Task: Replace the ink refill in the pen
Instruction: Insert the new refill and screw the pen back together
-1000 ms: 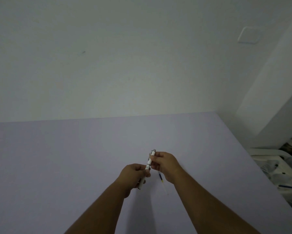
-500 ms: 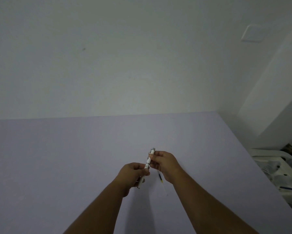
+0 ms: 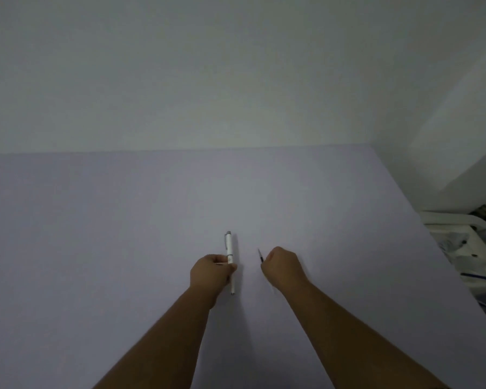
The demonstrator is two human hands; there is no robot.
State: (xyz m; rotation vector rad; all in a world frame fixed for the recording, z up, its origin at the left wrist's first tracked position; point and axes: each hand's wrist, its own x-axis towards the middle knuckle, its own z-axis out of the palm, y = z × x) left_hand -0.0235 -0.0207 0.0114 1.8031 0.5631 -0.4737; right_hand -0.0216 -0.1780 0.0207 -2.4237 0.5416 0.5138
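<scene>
A white pen (image 3: pixel 230 248) with a grey clicker end stands nearly upright over the pale purple table (image 3: pixel 95 234). My left hand (image 3: pixel 212 272) is shut around its lower half, and the tip pokes out below the fingers. My right hand (image 3: pixel 282 265), a short way to the right, is closed in a fist. A thin refill (image 3: pixel 260 256) with a dark end sticks up out of that fist toward the pen; the rest of it is hidden by the hand.
The table's right edge runs diagonally past a white plastic rack (image 3: pixel 466 240) holding clutter at the lower right. White walls stand behind the table and to the right.
Both hands were together on the pen. Now the right hand has let go of it, moved right and picked up the thin refill that lay on the table; the left hand keeps the pen.
</scene>
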